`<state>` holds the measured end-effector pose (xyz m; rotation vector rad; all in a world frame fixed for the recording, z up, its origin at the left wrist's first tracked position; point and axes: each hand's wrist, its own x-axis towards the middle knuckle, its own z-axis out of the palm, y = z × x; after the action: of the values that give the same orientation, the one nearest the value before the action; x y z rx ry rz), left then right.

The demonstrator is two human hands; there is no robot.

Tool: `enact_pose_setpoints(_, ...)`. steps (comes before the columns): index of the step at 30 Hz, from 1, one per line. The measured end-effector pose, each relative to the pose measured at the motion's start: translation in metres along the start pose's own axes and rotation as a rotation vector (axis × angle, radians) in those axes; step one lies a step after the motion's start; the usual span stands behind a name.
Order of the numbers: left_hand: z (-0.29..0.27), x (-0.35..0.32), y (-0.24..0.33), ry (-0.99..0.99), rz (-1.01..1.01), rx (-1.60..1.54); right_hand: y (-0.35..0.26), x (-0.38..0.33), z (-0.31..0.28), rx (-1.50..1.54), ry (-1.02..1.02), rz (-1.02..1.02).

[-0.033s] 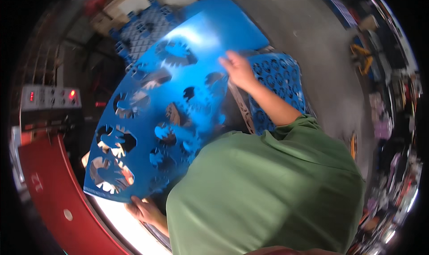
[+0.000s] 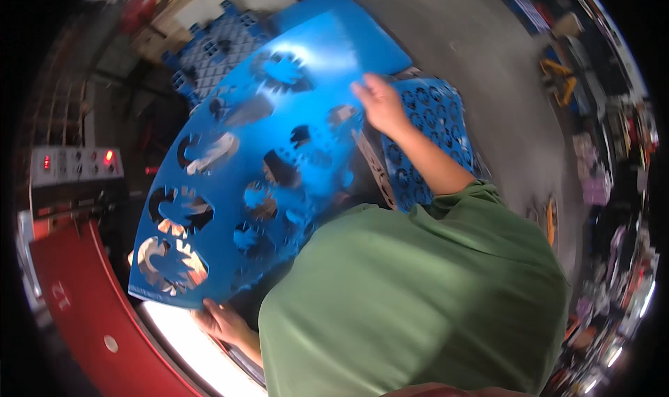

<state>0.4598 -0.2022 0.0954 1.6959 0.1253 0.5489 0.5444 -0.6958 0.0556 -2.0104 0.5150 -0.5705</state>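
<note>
A large, thin blue sheet (image 2: pixel 226 188), pierced with several jagged cut-outs, is held up at a slant across the left and middle of the view. My left hand (image 2: pixel 221 322) grips its lower edge near the near-left corner, thumb on top and fingers partly hidden. At the sheet's right edge, my right hand (image 2: pixel 382 106) is closed on it, with some fingers out of sight. Through the cut-outs, bright and dark surfaces beneath show in patches.
A red machine body (image 2: pixel 83 271) stands at left, beside a bright lit strip (image 2: pixel 202 348) and a control box (image 2: pixel 77 166). Beyond the sheet lie another blue sheet (image 2: pixel 380 42) and a blue pallet (image 2: pixel 216 45). More cut blue sheeting (image 2: pixel 428 139) is right of my right hand.
My right hand and the sheet's right edge have shifted slightly to the right. My left hand keeps its grip at the lower edge. The view has turned a little.
</note>
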Motion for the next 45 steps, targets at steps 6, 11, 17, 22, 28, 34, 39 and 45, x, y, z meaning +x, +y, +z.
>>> enact_pose_setpoints(6, 0.116, 0.010, -0.027, -0.600, -0.115, 0.007, 0.070, -0.047, -0.142, -0.037, 0.437, 0.006)
enact_pose_setpoints(11, 0.187, -0.038, -0.054, -1.036, -0.289, 0.040, 0.077, -0.125, -0.230, -0.300, 0.656, 0.248)
enact_pose_setpoints(17, 0.223, -0.069, -0.054, -1.313, -0.497, -0.300, 0.078, -0.150, -0.349, -0.562, 0.780, 0.210)
enact_pose_setpoints(22, 0.286, -0.083, -0.075, -1.363, -0.421, -0.219, 0.098, -0.070, -0.413, -0.582, 0.732, 0.347)
enact_pose_setpoints(28, 0.405, -0.069, -0.132, -1.189, -0.765, -0.107, 0.251, 0.063, -0.433, -0.851, 0.556, 0.369)
enact_pose_setpoints(34, 0.388, -0.011, -0.207, -1.182, 0.130, 0.513, 0.388, 0.071, -0.320, -0.684, 0.142, 0.469)
enact_pose_setpoints(39, 0.192, -0.020, -0.274, -1.184, -0.058, 0.944, 0.395, -0.113, -0.105, -1.014, -0.706, 0.032)
enact_pose_setpoints(45, 0.004, -0.071, -0.294, -1.194, -0.733, 1.254, 0.427, -0.298, -0.079, -0.833, -1.225, 0.076)
